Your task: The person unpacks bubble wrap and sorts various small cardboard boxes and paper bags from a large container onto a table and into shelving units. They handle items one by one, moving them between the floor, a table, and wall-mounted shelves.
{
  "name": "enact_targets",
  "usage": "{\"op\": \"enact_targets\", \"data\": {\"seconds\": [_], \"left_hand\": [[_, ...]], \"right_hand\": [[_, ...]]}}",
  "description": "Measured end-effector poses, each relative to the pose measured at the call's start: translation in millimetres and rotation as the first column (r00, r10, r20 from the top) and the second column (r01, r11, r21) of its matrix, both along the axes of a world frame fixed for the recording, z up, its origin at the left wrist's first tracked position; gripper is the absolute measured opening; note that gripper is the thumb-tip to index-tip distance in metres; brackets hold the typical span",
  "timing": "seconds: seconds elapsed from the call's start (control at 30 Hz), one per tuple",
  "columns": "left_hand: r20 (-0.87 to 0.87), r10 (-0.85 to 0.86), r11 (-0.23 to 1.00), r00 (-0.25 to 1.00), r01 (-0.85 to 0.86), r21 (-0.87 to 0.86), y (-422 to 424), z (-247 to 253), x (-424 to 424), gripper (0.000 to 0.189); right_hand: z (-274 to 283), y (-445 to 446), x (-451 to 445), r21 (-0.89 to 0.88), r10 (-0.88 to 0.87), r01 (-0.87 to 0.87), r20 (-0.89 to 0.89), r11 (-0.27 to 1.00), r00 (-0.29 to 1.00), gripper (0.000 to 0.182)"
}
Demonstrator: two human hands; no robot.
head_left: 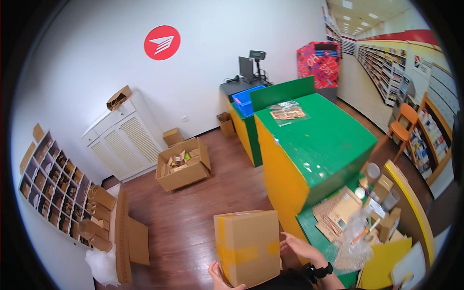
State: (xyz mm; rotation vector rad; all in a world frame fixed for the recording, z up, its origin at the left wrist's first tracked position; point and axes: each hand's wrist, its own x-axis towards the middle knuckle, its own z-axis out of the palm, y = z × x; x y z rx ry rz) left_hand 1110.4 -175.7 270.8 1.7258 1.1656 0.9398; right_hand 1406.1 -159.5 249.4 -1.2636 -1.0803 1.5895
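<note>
A closed cardboard box (250, 246), sealed with yellowish tape, is held upright in front of me at the bottom of the view. My left hand (221, 278) grips its lower left corner from below. My right hand (298, 246) is beside the box's right face with the fingers spread; whether the fingertips touch the cardboard I cannot tell. A dark watch is on the right wrist. To the right of the box rises the yellow side of a green-topped counter (326, 127), with a plastic bag (289, 113) of brown items on top.
A lower green shelf holds padded kraft envelopes (339, 214), bubble wrap (353, 243) and a yellow envelope (384, 264). An open carton (183, 165) of packing paper stands on the floor ahead. At left are a pigeonhole rack (54, 188), paper bags and a white louvred cabinet (123, 137).
</note>
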Motion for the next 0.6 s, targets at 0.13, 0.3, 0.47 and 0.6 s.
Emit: {"op": "enact_targets", "data": {"seconds": [0.13,0.3,0.47,0.6], "left_hand": [[-0.255,0.033,0.991,0.966,0.001,0.132,60,19,12,0.106],[-0.330,-0.137,0.965,0.934,0.202,0.169,132,11,9,0.098],[-0.330,-0.229,0.952,0.916,0.281,0.118,220,-4,-10,0.095],[-0.422,-0.233,0.955,0.876,0.287,0.070,306,17,-22,0.072]], "right_hand": [[-4,55,20,0.005,-0.173,0.177,-0.191,0.984,0.966,0.060],[-53,108,40,-0.140,-0.282,0.292,0.085,0.946,0.955,0.057],[-90,192,23,-0.102,-0.113,0.189,0.507,0.977,0.855,0.055],[-74,277,0,-0.236,-0.206,0.230,0.123,0.944,0.971,0.054]]}}
